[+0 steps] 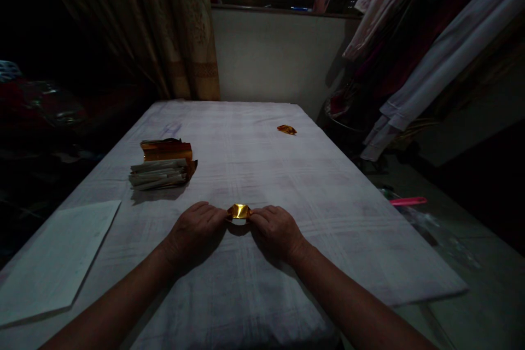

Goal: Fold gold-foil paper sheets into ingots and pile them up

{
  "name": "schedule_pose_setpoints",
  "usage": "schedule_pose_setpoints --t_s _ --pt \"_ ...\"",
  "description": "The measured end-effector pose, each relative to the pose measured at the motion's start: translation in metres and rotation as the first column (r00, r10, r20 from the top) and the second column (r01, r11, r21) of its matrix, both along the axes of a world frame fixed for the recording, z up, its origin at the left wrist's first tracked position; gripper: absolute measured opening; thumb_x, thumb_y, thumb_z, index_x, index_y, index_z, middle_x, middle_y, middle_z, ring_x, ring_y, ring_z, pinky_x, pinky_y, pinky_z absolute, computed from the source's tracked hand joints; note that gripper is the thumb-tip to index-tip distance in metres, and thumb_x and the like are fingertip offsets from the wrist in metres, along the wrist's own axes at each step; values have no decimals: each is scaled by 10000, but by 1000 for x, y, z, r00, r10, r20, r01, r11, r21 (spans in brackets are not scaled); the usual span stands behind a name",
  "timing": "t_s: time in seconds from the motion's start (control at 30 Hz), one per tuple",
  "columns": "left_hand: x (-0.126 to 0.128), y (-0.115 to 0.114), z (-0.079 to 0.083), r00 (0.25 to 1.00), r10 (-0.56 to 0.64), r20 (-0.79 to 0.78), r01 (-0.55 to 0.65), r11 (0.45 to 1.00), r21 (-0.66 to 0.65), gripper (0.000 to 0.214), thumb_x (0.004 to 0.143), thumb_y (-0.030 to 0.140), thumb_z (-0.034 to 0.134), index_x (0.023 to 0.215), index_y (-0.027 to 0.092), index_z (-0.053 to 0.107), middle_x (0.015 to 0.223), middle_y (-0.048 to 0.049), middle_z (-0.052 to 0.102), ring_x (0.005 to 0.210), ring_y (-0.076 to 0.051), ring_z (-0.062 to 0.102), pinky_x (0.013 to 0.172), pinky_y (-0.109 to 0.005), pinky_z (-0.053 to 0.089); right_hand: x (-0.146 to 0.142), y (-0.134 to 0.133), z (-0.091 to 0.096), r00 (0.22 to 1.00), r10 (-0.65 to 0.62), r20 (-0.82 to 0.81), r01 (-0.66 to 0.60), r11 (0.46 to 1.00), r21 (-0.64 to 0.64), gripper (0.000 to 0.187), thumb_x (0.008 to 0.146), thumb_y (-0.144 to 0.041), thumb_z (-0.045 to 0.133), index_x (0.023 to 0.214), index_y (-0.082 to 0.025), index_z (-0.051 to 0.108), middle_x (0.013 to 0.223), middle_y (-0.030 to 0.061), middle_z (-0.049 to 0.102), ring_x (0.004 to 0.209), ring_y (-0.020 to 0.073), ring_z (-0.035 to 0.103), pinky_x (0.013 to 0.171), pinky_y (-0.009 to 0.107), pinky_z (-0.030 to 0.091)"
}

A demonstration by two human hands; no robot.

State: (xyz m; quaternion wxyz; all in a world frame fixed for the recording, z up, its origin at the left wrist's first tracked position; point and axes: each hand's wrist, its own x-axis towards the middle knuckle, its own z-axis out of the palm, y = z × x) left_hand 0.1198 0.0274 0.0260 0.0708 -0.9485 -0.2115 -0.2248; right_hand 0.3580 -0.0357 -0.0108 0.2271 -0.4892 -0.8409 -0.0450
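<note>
Between my hands, near the front middle of the cloth-covered table, is a small folded gold foil paper piece [239, 211] with a shiny flat top. My left hand [200, 225] pinches its left end, and my right hand [276, 228] pinches its right end. Both sets of fingers are closed, and the fingertips partly hide the piece's ends. Beyond my left hand lies a loose stack of gold foil paper sheets [168, 151], curled, with pale edges showing. Another folded gold piece [286, 129] rests alone toward the far right of the table.
A white sheet or board [61, 260] lies at the table's left edge. Beyond the far edge are a white wall [274, 57] and a patterned curtain [180, 22]. Clothes [430, 60] hang at the right. A pink-handled object [409, 201] is beside the table's right edge.
</note>
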Motion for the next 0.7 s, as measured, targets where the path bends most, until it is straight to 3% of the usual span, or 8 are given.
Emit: schedule_pose_setpoints --t_s 0.1,0.4,0.57,0.7 --pt "-1 0 -2 1000 -16 -18 17 1000 16 143 968 135 496 981 188 628 803 -34 693 687 -192 611 685 -366 512 0 -1 -1 999 -32 -26 32 999 -9 131 950 -164 574 1020 -182 683 984 72 765 836 216 659 746 340 477" --pt "-1 -5 -10 999 38 8 -39 999 19 152 956 117 511 918 181 643 826 -54 682 735 -203 615 667 -342 494 0 -3 5 989 -108 -102 103 993 -54 146 936 -180 586 955 -210 727 980 82 728 863 224 615 751 344 497" --pt "1 -4 -13 989 148 -2 -147 979 -141 175 987 224 534 868 186 657 801 -45 674 724 -200 599 666 -330 455 -2 -2 9 973 -189 -131 171 975 -142 116 923 -198 611 919 -212 726 938 73 707 855 221 604 743 330 472" --pt "6 -5 -4 969 232 -87 -248 916 -316 228 992 271 512 847 188 667 820 -46 676 752 -205 595 705 -340 438 -6 0 19 951 -291 -100 252 922 -294 124 936 -202 602 908 -200 722 927 70 695 884 211 606 785 318 453"
